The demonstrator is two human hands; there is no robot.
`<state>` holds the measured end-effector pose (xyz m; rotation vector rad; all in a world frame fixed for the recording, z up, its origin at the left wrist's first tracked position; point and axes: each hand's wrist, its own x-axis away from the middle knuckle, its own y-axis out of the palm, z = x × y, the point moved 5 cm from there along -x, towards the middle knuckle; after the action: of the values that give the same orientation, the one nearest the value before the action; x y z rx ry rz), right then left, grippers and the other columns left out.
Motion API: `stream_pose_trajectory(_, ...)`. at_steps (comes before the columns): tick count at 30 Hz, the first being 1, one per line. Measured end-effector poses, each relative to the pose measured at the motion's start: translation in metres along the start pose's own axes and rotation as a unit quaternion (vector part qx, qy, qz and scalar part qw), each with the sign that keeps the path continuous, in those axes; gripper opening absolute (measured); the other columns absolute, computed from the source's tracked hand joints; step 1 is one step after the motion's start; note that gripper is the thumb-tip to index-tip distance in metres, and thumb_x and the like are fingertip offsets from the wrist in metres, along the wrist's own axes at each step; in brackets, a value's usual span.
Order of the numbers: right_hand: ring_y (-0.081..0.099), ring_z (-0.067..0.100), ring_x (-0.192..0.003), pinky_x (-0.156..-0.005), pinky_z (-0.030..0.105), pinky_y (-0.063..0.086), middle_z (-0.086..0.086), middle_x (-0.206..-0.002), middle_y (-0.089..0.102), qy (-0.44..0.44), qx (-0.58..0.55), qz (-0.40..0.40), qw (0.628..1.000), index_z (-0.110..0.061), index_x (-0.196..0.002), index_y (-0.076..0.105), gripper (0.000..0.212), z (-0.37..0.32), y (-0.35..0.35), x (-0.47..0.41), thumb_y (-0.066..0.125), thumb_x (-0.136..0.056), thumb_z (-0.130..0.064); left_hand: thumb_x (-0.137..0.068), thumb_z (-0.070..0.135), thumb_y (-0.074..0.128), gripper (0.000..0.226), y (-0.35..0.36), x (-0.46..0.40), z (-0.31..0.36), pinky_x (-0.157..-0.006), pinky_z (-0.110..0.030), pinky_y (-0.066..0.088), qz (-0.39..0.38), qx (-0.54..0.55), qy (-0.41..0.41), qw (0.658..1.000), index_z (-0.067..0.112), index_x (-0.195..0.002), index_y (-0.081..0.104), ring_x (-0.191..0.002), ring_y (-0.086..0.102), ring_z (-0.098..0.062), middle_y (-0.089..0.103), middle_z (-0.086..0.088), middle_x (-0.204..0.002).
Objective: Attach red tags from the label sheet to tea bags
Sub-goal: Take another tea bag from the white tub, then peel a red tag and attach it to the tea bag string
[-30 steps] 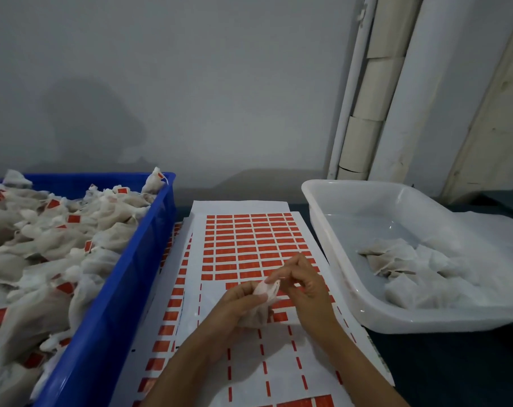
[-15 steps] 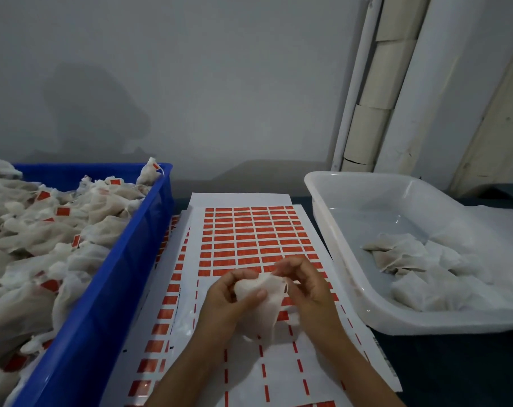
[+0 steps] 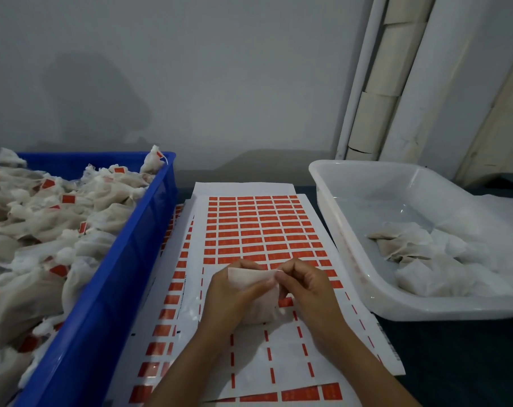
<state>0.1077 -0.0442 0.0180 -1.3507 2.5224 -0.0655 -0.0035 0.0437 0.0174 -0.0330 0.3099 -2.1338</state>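
White tea bag (image 3: pixel 250 284) above partly peeled label sheet (image 3: pixel 261 227).

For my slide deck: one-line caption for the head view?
Both hands hold a tea bag above the label sheet.

Both hands sit over label sheet (image 3: pixel 261 230), in the lane between blue crate (image 3: pixel 102 304) on left and white tub (image 3: pixel 352 259) on right. Crate wall and tub wall box the lane in sideways. Far half of sheet open up to wall (image 3: pixel 220 83).
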Motion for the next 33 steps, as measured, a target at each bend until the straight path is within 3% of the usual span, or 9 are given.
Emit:
stream_pose_trajectory(4, 0.064, 0.010, -0.073, -0.068, 0.011, 0.051, -0.010, -0.073, 0.066, -0.028, 0.046, 0.024, 0.998, -0.026, -0.080, 0.063, 0.022, -0.006, -0.006, 0.001, 0.046, -0.086, -0.039, -0.080, 0.026, 0.067, 0.019, 0.000, 0.000, -0.001, -0.078, -0.027, 0.052, 0.005, 0.040, -0.003, 0.999, 0.021, -0.097, 0.062, -0.081, 0.063, -0.011, 0.065, 0.007, -0.092)
stream_pose_trajectory(8, 0.063, 0.005, -0.079, -0.069, 0.015, 0.054, -0.017, -0.078, 0.065, -0.043, 0.098, 0.026, 0.994, -0.031, -0.082, 0.060, 0.024, -0.011, -0.006, 0.004, 0.043, -0.082, -0.048, -0.084, 0.014, 0.063, 0.005, 0.002, 0.002, 0.005, -0.065, -0.011, 0.052, -0.022, 0.116, 0.026, 0.993, 0.019, -0.083, 0.066, -0.069, 0.063, 0.005, 0.066, 0.013, -0.074)
stream_pose_trajectory(12, 0.062, 0.008, -0.077, -0.072, 0.019, 0.055, -0.016, -0.079, 0.064, -0.076, 0.173, 0.029, 0.982, -0.028, -0.085, 0.059, 0.028, -0.016, -0.004, 0.008, 0.041, -0.083, -0.049, -0.083, 0.029, 0.062, 0.007, 0.006, 0.003, 0.004, -0.058, -0.011, 0.051, -0.016, 0.111, 0.030, 0.993, 0.023, -0.084, 0.060, -0.073, 0.064, -0.001, 0.064, 0.012, -0.077)
stream_pose_trajectory(14, 0.061, 0.006, -0.075, -0.073, 0.014, 0.052, -0.017, -0.079, 0.064, -0.097, 0.216, 0.039, 0.971, -0.027, -0.086, 0.059, 0.030, -0.019, -0.005, 0.008, 0.039, -0.082, -0.049, -0.073, 0.046, 0.059, 0.023, 0.006, 0.003, 0.006, -0.056, -0.010, 0.048, -0.012, 0.057, 0.051, 0.997, 0.026, -0.083, 0.059, -0.078, 0.062, -0.002, 0.064, 0.017, -0.078)
stream_pose_trajectory(16, 0.059, 0.000, -0.077, -0.072, 0.007, 0.047, -0.021, -0.078, 0.061, -0.107, 0.234, 0.041, 0.966, -0.030, -0.087, 0.057, 0.027, -0.020, -0.005, 0.009, 0.038, -0.082, -0.049, -0.068, 0.051, 0.057, 0.027, 0.006, 0.003, 0.008, -0.056, -0.005, 0.046, -0.015, 0.040, 0.059, 0.997, 0.028, -0.082, 0.061, -0.079, 0.061, 0.001, 0.064, 0.021, -0.077)
stream_pose_trajectory(19, 0.059, -0.002, -0.079, -0.071, 0.004, 0.045, -0.021, -0.078, 0.061, -0.103, 0.240, 0.040, 0.964, -0.030, -0.088, 0.058, 0.028, -0.020, -0.004, 0.010, 0.038, -0.082, -0.049, -0.068, 0.049, 0.059, 0.023, 0.007, 0.003, 0.007, -0.055, -0.004, 0.045, -0.007, 0.040, 0.053, 0.998, 0.029, -0.079, 0.063, -0.078, 0.063, 0.002, 0.065, 0.022, -0.075)
stream_pose_trajectory(24, 0.057, -0.005, -0.083, -0.073, 0.001, 0.043, -0.025, -0.076, 0.059, -0.112, 0.245, 0.050, 0.962, -0.032, -0.085, 0.056, 0.022, -0.020, -0.005, 0.010, 0.040, -0.083, -0.048, -0.069, 0.046, 0.061, 0.020, 0.005, 0.003, 0.006, -0.066, -0.013, 0.051, 0.001, 0.026, 0.049, 0.998, 0.028, -0.078, 0.065, -0.074, 0.066, -0.008, 0.067, 0.013, -0.077)
stream_pose_trajectory(33, 0.059, 0.001, -0.070, -0.062, 0.007, 0.046, -0.025, -0.067, 0.056, -0.119, 0.266, 0.045, 0.955, -0.034, -0.077, 0.054, 0.022, -0.022, -0.002, 0.011, 0.040, -0.083, -0.050, -0.081, 0.035, 0.063, 0.007, 0.003, 0.005, 0.006, -0.055, 0.000, 0.042, 0.036, -0.003, 0.052, 0.998, 0.028, -0.079, 0.062, -0.079, 0.059, 0.009, 0.064, 0.018, -0.077)
